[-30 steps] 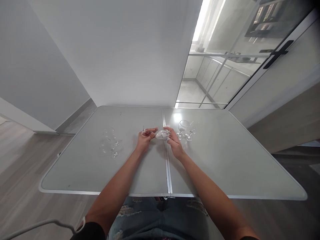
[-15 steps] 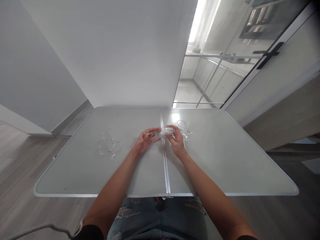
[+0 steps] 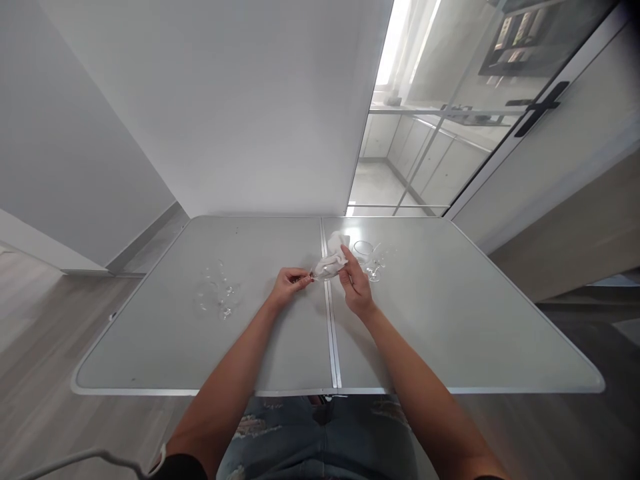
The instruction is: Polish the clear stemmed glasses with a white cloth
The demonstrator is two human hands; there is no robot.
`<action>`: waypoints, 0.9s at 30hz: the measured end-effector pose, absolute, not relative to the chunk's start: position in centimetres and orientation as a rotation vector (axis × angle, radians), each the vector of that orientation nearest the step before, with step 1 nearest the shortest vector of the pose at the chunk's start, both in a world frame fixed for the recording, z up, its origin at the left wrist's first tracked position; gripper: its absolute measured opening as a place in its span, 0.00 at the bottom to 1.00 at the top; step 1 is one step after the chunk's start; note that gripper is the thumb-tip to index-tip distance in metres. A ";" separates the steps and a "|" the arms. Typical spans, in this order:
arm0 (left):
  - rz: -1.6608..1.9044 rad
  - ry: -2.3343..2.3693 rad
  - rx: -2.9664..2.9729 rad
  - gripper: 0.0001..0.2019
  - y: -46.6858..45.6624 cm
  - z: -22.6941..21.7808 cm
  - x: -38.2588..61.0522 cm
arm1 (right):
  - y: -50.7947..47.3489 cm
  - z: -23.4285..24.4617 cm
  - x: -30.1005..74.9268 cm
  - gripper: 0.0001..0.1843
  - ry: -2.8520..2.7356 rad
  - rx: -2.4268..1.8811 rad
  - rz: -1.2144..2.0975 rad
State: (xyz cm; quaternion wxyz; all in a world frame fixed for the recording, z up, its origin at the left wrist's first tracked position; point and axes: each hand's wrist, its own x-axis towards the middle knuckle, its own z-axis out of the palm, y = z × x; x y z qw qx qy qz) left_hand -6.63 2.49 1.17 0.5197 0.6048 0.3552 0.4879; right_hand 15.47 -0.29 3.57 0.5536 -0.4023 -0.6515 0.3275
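Observation:
Over the middle of the table I hold a clear stemmed wine glass (image 3: 324, 272) on its side. My left hand (image 3: 291, 285) is closed, its fingers pinching the glass at its left, stem end. My right hand (image 3: 358, 285) grips a crumpled white cloth (image 3: 339, 245), possibly tissue, at the bowl end. The cloth covers part of the bowl and sticks up above the right fingers. How far it goes inside the bowl I cannot tell.
Clear stemmed glasses (image 3: 363, 249) are just beyond my right hand. More clear glassware (image 3: 226, 293) lies on the left half of the grey folding table (image 3: 475, 320). A metal seam (image 3: 331, 340) divides the tabletop, and a white wall (image 3: 260, 133) rises behind it.
My left fingers have closed from a loose cradle into a pinch on the stem. The cloth now puffs up higher above the bowl, and the glass is tilted more.

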 end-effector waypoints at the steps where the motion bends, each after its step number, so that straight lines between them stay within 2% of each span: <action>1: 1.186 0.851 1.446 0.18 2.5 1.1 -6.7 | -0.3 3.5 15.4 0.32 -1.542 -0.959 0.743; 6: 1.260 0.850 1.386 0.19 2.6 0.9 -7.2 | -0.3 2.8 15.0 0.25 -1.492 -0.947 0.636; 16: 1.315 0.810 1.307 0.19 2.9 0.5 -7.8 | -0.8 2.6 15.0 0.23 -1.276 -0.891 0.643; 21: 1.449 0.825 1.218 0.19 3.1 0.6 -7.8 | -0.9 4.3 15.5 0.30 -1.186 -0.911 0.777; 27: 1.355 0.742 1.185 0.20 2.9 0.6 -7.2 | -1.0 6.1 14.2 0.38 -1.184 -0.871 1.113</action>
